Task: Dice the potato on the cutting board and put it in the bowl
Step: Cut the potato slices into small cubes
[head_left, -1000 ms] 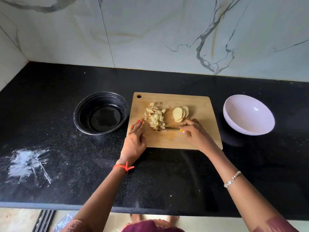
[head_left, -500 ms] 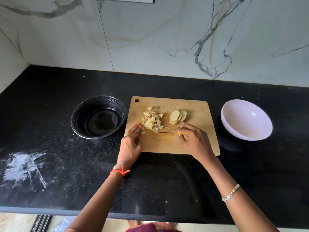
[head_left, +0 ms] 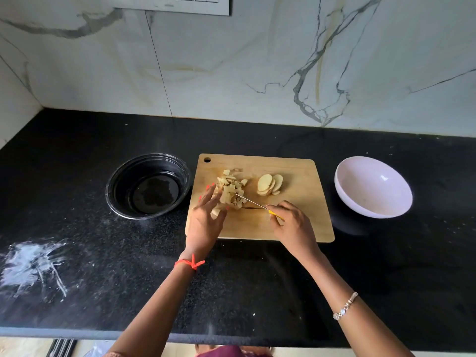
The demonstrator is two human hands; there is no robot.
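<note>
A wooden cutting board (head_left: 296, 222) lies on the black counter. On its left half sits a pile of diced potato (head_left: 231, 188); a fan of potato slices (head_left: 270, 184) lies to the right of it. My left hand (head_left: 207, 220) is at the pile's left side, fingers spread against the pieces. My right hand (head_left: 293, 226) grips a knife (head_left: 251, 201) with a yellow handle, its thin blade angled up and left into the pile. A black bowl (head_left: 148, 186) stands left of the board and a pale pink bowl (head_left: 373, 186) stands right of it.
A white powdery smear (head_left: 33, 264) marks the counter at the near left. The marble wall (head_left: 231, 73) rises behind the counter, with a switch plate at the top. The counter's front edge runs along the bottom of the view.
The knife blade has swung from lying near the board's front to angling into the diced pile. My left hand has moved up against the pile. The camera has tilted up slightly.
</note>
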